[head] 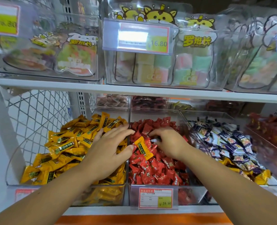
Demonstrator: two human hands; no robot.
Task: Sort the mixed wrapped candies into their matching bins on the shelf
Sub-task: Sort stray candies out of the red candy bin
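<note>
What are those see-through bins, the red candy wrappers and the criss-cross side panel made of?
Bins: clear rigid plastic, probably acrylic; contents show through, edges glint.
Red candy wrappers: glossy plastic film, maybe foil-lined; crinkled with bright highlights.
Side panel: white-coated wire mesh, likely metal; thin diamond grid.

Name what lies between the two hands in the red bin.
A stray yellow candy lies there on the red candies, close to the thumb of the left hand, with the right hand on its other side. The head view shows it.
</note>
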